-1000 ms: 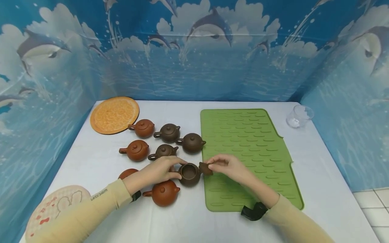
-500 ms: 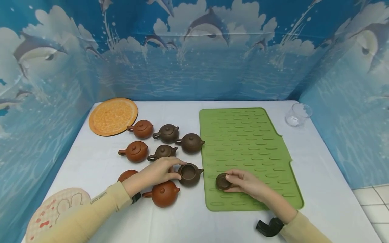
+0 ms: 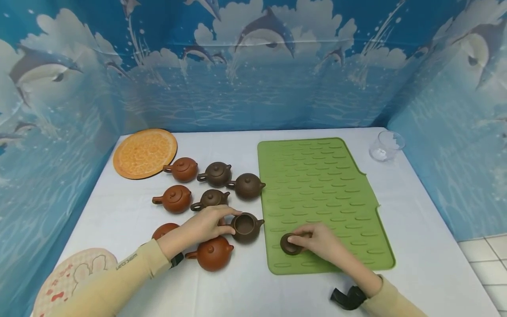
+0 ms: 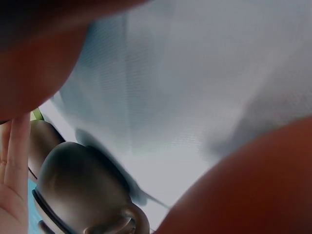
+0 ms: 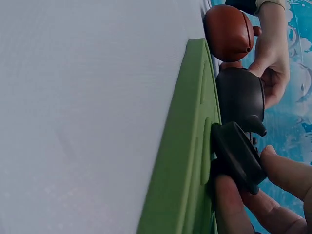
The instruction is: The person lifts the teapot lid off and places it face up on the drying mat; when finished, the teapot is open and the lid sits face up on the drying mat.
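With the right grip [image 3: 320,242] pinching the dark lid [image 3: 288,249] at the near-left part of the green mat [image 3: 313,176], and the left grip [image 3: 205,224] steadying the lidless teapot [image 3: 247,237] alongside, it seems best to settle the lid gently before releasing.

lid [image 3: 288,248]: dark brown | mat [image 3: 317,185]: green | backdrop [image 3: 253,97]: blue, dolphin-patterned

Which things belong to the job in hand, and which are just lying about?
Apparently in the job: left hand gripping the lidless teapot; right hand pinching a lid; green mat; possibly the lidded teapots.
Seemingly lying about: orange round mat; rabbit-print mat; clear glass.
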Demonstrator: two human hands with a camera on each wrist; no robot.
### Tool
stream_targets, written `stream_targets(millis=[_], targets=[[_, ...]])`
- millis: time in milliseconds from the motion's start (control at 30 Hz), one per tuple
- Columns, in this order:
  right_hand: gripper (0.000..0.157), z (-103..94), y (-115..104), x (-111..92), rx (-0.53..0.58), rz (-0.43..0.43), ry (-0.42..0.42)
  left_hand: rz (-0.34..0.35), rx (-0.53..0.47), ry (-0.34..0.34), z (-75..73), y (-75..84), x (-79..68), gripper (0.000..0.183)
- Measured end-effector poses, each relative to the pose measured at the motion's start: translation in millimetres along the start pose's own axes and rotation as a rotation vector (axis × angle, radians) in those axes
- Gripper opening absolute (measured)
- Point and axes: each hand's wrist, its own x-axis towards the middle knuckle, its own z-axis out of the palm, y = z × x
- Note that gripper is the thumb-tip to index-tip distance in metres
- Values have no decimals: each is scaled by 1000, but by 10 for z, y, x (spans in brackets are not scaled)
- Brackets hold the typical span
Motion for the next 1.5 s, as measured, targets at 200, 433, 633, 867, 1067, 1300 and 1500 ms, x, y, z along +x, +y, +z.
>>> stream_targets(millis=[200,433,633,867,1067,1300,1500], targets=[[33,-2,-13,9,-19,-3,8,-11,-4,18,-3,-5,-22,45],[34,7,-1,3,-58,-17,8,-30,-10,-14,-12,23,-9,46],[33,-13,-21,67,-80,-64,7,-31,-16,-30,-69,43,7,47],[33,-192,-185,344,-148,-131,-4,-61,-19,27,-307,124,145,41],[34,-362,-532,734,-202,-208,28,-139,-12,150,-528,90,376,32],[31,-284,-861,1157,-179,-281,21,-240,23,155,-560,-67,614,32],[28,-193,-967,1377,-229,-344,0,-306,23,81,-517,-183,714,32]])
